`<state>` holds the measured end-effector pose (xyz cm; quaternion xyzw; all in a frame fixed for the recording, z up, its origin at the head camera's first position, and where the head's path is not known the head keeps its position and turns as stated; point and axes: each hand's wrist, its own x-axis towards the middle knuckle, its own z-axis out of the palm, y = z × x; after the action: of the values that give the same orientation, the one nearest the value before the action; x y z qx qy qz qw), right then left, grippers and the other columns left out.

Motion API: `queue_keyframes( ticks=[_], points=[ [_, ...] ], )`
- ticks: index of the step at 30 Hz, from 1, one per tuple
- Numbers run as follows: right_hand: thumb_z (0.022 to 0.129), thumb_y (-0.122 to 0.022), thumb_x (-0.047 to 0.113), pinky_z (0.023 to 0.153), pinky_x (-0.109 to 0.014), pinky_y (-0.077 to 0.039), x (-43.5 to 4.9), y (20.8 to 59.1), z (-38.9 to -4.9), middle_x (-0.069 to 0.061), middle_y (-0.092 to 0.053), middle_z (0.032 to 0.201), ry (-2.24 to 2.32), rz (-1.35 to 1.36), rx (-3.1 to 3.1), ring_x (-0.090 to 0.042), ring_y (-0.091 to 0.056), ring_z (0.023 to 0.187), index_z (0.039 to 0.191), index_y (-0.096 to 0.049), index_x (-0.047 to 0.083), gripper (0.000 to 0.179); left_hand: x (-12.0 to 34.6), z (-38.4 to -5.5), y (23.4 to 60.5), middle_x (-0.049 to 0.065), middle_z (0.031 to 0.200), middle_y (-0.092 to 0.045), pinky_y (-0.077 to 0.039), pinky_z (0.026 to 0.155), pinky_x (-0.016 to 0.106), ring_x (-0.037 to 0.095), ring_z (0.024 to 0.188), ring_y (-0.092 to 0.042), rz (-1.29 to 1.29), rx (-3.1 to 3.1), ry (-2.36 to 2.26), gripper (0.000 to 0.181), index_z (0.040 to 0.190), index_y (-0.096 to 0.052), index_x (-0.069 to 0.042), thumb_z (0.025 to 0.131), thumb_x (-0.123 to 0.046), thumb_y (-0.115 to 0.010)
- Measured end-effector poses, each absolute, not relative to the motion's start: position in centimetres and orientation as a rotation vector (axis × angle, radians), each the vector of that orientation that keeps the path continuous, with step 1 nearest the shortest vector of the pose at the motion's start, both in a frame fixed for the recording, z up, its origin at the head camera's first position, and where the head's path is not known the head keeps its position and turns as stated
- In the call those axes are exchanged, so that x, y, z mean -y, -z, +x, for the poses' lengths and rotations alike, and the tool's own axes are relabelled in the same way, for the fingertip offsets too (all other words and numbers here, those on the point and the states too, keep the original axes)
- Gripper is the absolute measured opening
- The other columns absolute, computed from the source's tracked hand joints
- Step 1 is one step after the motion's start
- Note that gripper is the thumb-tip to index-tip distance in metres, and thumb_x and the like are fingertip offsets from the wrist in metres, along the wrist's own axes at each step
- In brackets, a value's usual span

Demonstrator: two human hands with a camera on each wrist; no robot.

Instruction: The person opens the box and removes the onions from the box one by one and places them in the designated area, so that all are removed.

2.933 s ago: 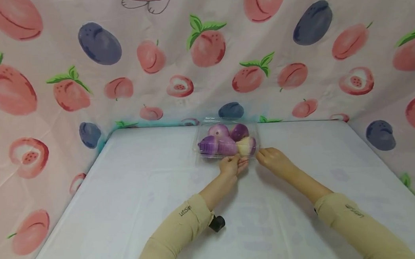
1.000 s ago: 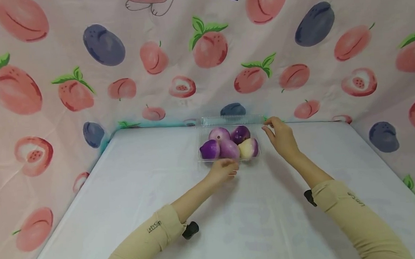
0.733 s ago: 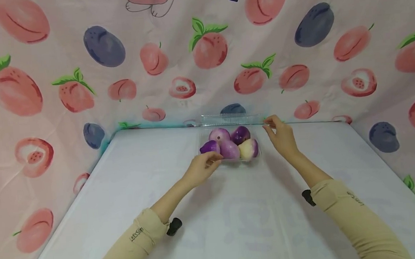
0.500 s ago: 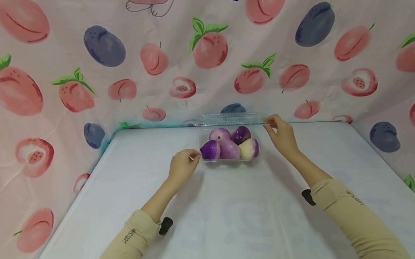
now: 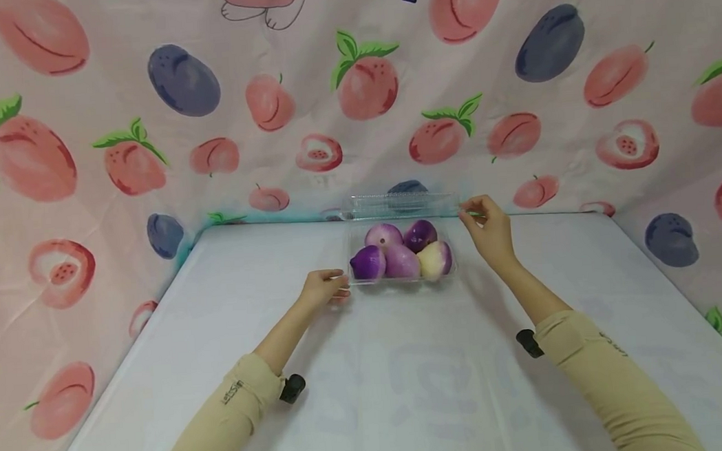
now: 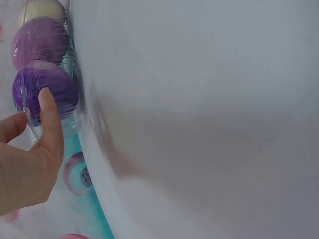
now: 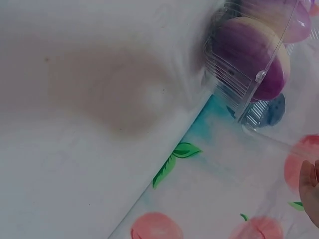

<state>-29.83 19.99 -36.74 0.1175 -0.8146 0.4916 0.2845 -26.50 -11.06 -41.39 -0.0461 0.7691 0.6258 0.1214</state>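
A clear plastic clamshell box stands at the table's far edge in the head view. Inside lie several shiny purple-and-white round vegetables, one of them half cream. Its hinged lid is tipped back against the wall cloth. My right hand pinches the lid's right edge between thumb and fingertips; only part of that hand shows in the right wrist view. At the box's front left corner is my left hand. In the left wrist view its thumb meets the rim, and an extended finger lies along the outer wall.
White cloth covers the table. Behind the box hangs a pink fruit-print cloth, which also runs down both sides. Black wrist cameras hang under both sleeves.
The lid was closed over the vegetables and now leans back, with my right hand raised to its edge. My left hand has shifted left from the box's front middle to its left corner.
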Motion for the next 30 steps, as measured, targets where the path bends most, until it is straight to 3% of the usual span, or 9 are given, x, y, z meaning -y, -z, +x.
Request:
queue_keyframes(
  ticks=[3, 7, 10, 18, 22, 25, 28, 30],
  points=[
    [0.09, -0.061, 0.006, 0.079, -0.005, -0.041, -19.9, 36.8, -29.9, -0.023, -0.066, 0.107, -1.335, 0.294, 2.168, -0.025, -0.06, 0.099, 0.104, -0.056, -0.01, 0.022, 10.9, -26.8, 41.4, 0.02, 0.09, -0.066, -0.056, 0.067, 0.023, 0.009, 0.064, -0.063, -0.189, -2.093, -1.941, 0.038, 0.13, -0.048, 0.012, 0.094, -0.001, -0.051],
    [0.09, -0.063, 0.007, 0.079, -0.005, -0.043, -19.8, 36.8, -30.2, -0.024, -0.066, 0.105, -1.384, 0.237, 2.112, -0.001, -0.059, 0.091, 0.105, -0.059, -0.01, 0.023, 10.9, -27.0, 41.4, 0.004, 0.073, -0.061, -0.054, 0.063, 0.017, 0.005, 0.06, -0.061, -0.205, -1.961, -2.053, 0.036, 0.125, -0.047, 0.02, 0.091, 0.01, -0.049],
    [0.088, -0.064, 0.004, 0.077, -0.005, -0.044, -19.6, 36.4, -30.3, -0.026, -0.066, 0.102, -1.425, 0.219, 2.021, 0.012, -0.055, 0.083, 0.103, -0.061, -0.012, 0.022, 11.1, -27.1, 41.3, 0.004, 0.072, -0.06, -0.054, 0.063, 0.015, 0.005, 0.059, -0.062, -0.214, -1.91, -2.104, 0.036, 0.123, -0.045, 0.024, 0.088, 0.015, -0.048],
    [0.086, -0.062, -0.004, 0.077, -0.008, -0.044, -18.2, 33.9, -28.3, -0.031, -0.064, 0.095, -1.397, 0.296, 1.925, 0.011, -0.053, 0.08, 0.1, -0.059, -0.018, 0.02, 11.5, -26.5, 41.1, 0.009, 0.085, -0.063, -0.054, 0.068, 0.015, 0.005, 0.065, -0.063, -0.204, -1.919, -2.024, 0.037, 0.124, -0.046, 0.021, 0.088, 0.012, -0.051],
    [0.088, -0.06, -0.004, 0.078, -0.009, -0.045, -18.4, 33.8, -28.2, -0.029, -0.062, 0.098, -1.396, 0.293, 1.921, -0.001, -0.056, 0.087, 0.107, -0.057, -0.016, 0.023, 11.7, -25.7, 41.1, 0.007, 0.085, -0.064, -0.053, 0.071, 0.015, 0.004, 0.068, -0.063, -0.148, -1.913, -1.97, 0.038, 0.126, -0.046, 0.02, 0.089, 0.01, -0.05],
    [0.091, -0.054, -0.006, 0.081, -0.012, -0.043, -19.0, 34.2, -28.8, -0.029, -0.054, 0.109, -1.417, 0.321, 1.988, -0.021, -0.055, 0.1, 0.127, -0.048, -0.01, 0.037, 11.9, -25.0, 41.2, 0.004, 0.082, -0.063, -0.053, 0.07, 0.014, 0.003, 0.068, -0.063, -0.1, -1.909, -1.925, 0.038, 0.126, -0.046, 0.019, 0.09, 0.009, -0.05],
    [0.093, -0.047, -0.009, 0.088, -0.026, -0.044, -19.9, 35.2, -30.0, -0.028, -0.043, 0.121, -1.455, 0.359, 2.121, -0.035, -0.048, 0.111, 0.148, -0.023, 0.003, 0.061, 11.9, -24.5, 41.4, 0.003, 0.081, -0.064, -0.053, 0.07, 0.015, 0.004, 0.069, -0.064, -0.069, -1.901, -1.905, 0.038, 0.126, -0.046, 0.019, 0.09, 0.009, -0.05],
    [0.094, -0.043, -0.008, 0.095, -0.038, -0.043, -20.6, 35.8, -30.6, -0.026, -0.038, 0.128, -1.464, 0.364, 2.209, -0.039, -0.045, 0.117, 0.151, -0.007, 0.007, 0.069, 11.8, -24.3, 41.3, 0.003, 0.08, -0.065, -0.054, 0.07, 0.015, 0.005, 0.069, -0.065, -0.063, -1.896, -1.901, 0.038, 0.126, -0.046, 0.019, 0.089, 0.009, -0.05]
  ],
)
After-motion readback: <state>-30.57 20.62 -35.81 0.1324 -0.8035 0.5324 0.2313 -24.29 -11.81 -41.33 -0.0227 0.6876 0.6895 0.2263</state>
